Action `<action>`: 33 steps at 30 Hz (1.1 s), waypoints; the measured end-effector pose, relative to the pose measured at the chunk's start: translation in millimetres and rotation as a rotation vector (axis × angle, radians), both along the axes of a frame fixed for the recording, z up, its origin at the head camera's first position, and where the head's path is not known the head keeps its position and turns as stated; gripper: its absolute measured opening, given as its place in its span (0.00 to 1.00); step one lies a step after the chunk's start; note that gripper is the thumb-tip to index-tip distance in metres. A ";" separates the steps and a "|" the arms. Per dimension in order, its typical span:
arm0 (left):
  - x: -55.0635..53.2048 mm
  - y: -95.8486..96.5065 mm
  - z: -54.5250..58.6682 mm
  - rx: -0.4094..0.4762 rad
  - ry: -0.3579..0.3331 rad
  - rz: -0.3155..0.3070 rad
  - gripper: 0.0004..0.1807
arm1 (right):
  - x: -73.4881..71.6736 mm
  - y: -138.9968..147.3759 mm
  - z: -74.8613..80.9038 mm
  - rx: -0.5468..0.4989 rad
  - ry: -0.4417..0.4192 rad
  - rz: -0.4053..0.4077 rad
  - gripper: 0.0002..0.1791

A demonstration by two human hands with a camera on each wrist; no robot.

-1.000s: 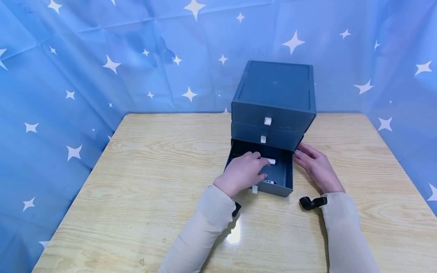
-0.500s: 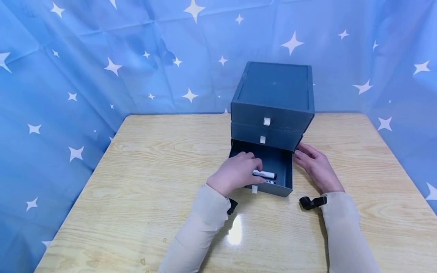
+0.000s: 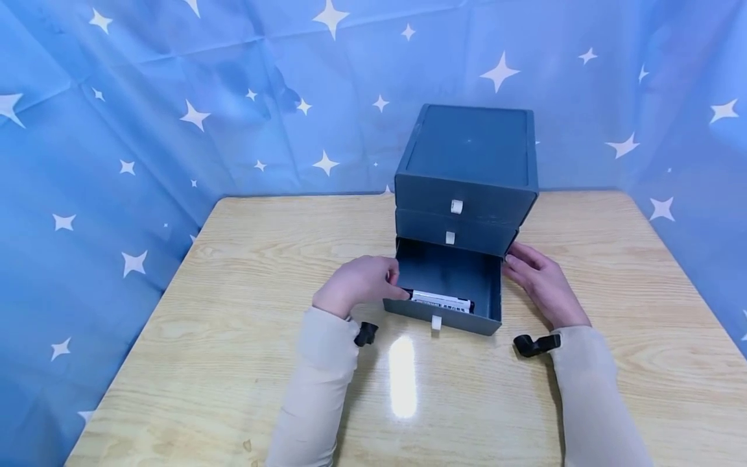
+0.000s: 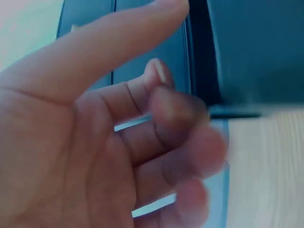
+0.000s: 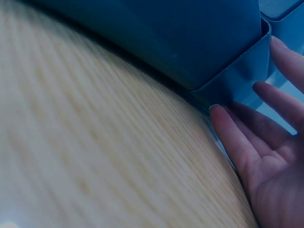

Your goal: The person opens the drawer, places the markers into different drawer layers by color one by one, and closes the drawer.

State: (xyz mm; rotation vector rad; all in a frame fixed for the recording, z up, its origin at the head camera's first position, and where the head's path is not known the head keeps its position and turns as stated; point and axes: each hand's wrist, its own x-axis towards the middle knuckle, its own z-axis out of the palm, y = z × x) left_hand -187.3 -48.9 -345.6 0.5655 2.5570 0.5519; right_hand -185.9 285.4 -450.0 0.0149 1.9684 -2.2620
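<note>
A dark blue cabinet (image 3: 467,146) of stacked drawers stands on the table, its bottom drawer (image 3: 449,266) pulled out. Inside that drawer, white markers (image 3: 440,301) with black ends lie side by side along the front wall. My left hand (image 3: 364,282) is at the drawer's left wall, thumb tip near the markers' left end. In the left wrist view the left hand (image 4: 109,128) has loosely bent fingers, the thumb apart and nothing between them. My right hand (image 3: 543,285) rests against the cabinet's lower right side; in the right wrist view its fingers (image 5: 232,130) touch the blue wall.
The two upper drawers are closed, each with a white pull tab (image 3: 456,207). A light wooden table (image 3: 233,311) spreads around the cabinet. Behind it hangs a blue curtain (image 3: 233,97) with white stars. Black devices (image 3: 533,345) sit at both wrists.
My left hand has moved left and out of the drawer's middle to its left wall. A marker has shifted toward the drawer's front, beside the other. The right hand has stayed put.
</note>
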 end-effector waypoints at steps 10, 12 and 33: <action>-9.3 -22.7 -13.4 0.067 -0.216 0.086 0.21 | 0.6 1.0 -0.7 -0.008 0.002 0.012 0.36; -9.9 -21.8 -15.5 0.069 -0.237 0.075 0.20 | 0.4 0.6 -0.8 -0.012 0.007 0.013 0.36; -12.0 -16.3 -18.4 0.102 -0.247 0.056 0.19 | 0.9 1.4 1.1 0.012 0.009 0.014 0.36</action>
